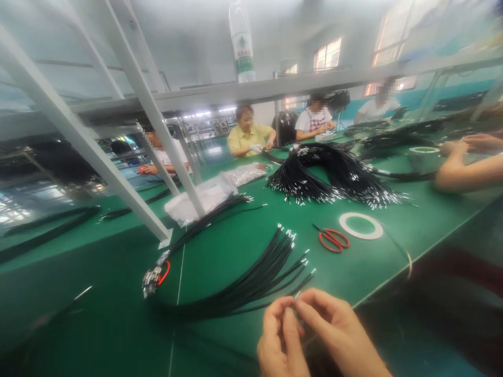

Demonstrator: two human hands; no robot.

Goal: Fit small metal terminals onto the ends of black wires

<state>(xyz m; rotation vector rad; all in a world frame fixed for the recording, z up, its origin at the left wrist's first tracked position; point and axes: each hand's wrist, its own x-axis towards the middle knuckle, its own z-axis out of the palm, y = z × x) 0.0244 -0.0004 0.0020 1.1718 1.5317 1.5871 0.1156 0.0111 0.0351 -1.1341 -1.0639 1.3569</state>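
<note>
Both my hands meet at the near edge of the green table. My left hand (281,335) pinches the end of a black cable (257,308) from a fanned bundle. My right hand (334,327) closes its thumb and forefinger on the same cable's silvery tip (297,294), mostly hidden by the fingers. The rest of the cable bundle (243,285) curves away to the left on the table, its metal-tipped ends spread toward the upper right. Beyond my hands lie red-handled scissors (333,240) and a white ring-shaped roll (360,226) with a loose strip trailing from it.
A large pile of black cables (326,175) lies further back. Grey shelf posts (129,152) stand on the table at left, beside plastic bags (192,201). A bottle (241,44) stands on the shelf. Co-workers sit across the table; another person's arms (467,162) reach in from the right.
</note>
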